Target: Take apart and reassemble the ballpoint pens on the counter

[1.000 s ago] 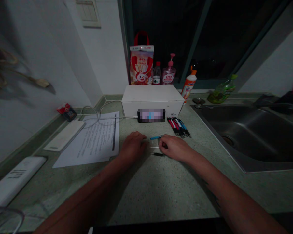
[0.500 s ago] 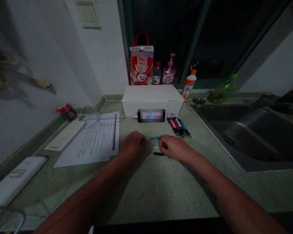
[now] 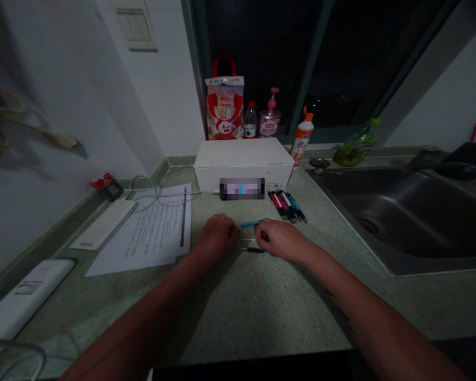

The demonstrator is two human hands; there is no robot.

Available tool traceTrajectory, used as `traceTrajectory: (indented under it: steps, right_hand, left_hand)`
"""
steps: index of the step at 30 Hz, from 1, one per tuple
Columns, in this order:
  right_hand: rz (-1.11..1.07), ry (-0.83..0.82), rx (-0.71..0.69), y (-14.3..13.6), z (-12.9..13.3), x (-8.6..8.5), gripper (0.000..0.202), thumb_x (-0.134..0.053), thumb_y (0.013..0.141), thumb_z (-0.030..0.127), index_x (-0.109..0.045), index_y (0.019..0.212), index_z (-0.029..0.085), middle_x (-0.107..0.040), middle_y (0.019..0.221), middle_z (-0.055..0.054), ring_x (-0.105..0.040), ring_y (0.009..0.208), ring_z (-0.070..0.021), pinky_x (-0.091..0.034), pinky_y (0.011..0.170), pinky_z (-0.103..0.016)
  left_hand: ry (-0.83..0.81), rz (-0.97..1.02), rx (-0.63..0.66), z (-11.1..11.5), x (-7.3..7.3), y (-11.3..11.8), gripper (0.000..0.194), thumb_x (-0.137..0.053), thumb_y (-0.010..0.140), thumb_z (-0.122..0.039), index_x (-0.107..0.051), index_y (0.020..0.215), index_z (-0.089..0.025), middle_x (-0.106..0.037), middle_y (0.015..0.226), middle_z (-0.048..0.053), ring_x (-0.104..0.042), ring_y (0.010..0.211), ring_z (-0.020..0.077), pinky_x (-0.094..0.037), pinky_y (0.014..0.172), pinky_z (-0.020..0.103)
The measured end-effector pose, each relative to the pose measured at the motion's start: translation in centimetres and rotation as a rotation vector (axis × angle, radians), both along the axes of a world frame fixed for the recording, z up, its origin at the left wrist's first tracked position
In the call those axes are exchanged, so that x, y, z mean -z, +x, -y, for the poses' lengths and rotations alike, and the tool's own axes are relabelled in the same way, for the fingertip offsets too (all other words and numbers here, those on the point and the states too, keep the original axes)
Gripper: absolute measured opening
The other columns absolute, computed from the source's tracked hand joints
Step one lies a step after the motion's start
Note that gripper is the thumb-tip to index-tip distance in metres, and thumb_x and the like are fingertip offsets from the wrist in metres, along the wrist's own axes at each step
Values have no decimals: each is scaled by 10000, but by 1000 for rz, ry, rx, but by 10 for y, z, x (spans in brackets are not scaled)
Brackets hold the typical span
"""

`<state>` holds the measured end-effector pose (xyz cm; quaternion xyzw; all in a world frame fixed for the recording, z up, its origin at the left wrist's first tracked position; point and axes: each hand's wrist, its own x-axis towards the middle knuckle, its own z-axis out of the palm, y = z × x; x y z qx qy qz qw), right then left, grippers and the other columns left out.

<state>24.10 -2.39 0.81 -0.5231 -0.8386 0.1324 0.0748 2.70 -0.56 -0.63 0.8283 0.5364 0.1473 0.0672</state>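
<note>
One blue pen part (image 3: 249, 224) lies between the curled left hand (image 3: 218, 235) and right hand (image 3: 280, 239), one black pen part (image 3: 254, 250) nearer us, on the counter (image 3: 254, 307); what either hand clasps, if anything, we cannot tell. Beyond: pens (image 3: 289, 206), a white box (image 3: 244, 153).

Steel sink (image 3: 424, 265) at right, printed sheets (image 3: 153, 227) at left, pink pump bottle (image 3: 269, 125) behind a white box (image 3: 241, 153).

This looks like a kitchen: a metal sink (image 3: 416, 217) sits at three o'clock, set into a speckled counter (image 3: 257, 307), and a pink pump bottle (image 3: 268, 123) stands at one o'clock.
</note>
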Motion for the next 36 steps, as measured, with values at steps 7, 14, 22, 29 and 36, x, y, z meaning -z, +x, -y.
traceTrajectory:
  steps: [7,14,22,29,36]
  right_hand:
    - [40,8,3,0,0,-2,93,-615,878,156,-694,874,206,-713,922,-48,-653,807,-183,-375,668,-279]
    - [49,18,-39,4,-3,2,82,-622,874,153,-692,881,193,-708,919,-59,-647,796,-182,-377,670,-278]
    - [43,23,-59,-2,-1,3,83,-621,887,159,-696,898,191,-693,910,-47,-641,798,-173,-382,688,-270]
    - [-33,122,-20,0,-3,0,145,-597,977,252,-708,1055,200,-682,1038,-68,-663,903,-195,-449,750,-289]
    - [-29,245,-39,1,-11,7,254,-592,1002,215,-710,1226,212,-697,1178,-103,-612,1136,-246,-474,958,-371]
  left_hand:
    - [-21,-38,114,4,-1,-6,193,-551,941,-171,-727,867,-201,-687,904,88,-607,900,247,-481,829,388]
    - [-54,-56,153,7,-2,-9,217,-528,947,-168,-724,862,-207,-687,902,91,-610,901,250,-474,831,387]
    - [-65,-29,171,12,-3,0,204,-536,943,-169,-716,850,-187,-676,888,89,-610,896,246,-472,822,379]
    - [-5,85,163,15,-3,7,193,-571,941,-166,-721,1062,-178,-692,1016,94,-605,991,251,-478,895,386]
    - [-7,7,182,8,-1,8,226,-530,984,-190,-756,971,-199,-709,980,84,-594,961,251,-464,888,390]
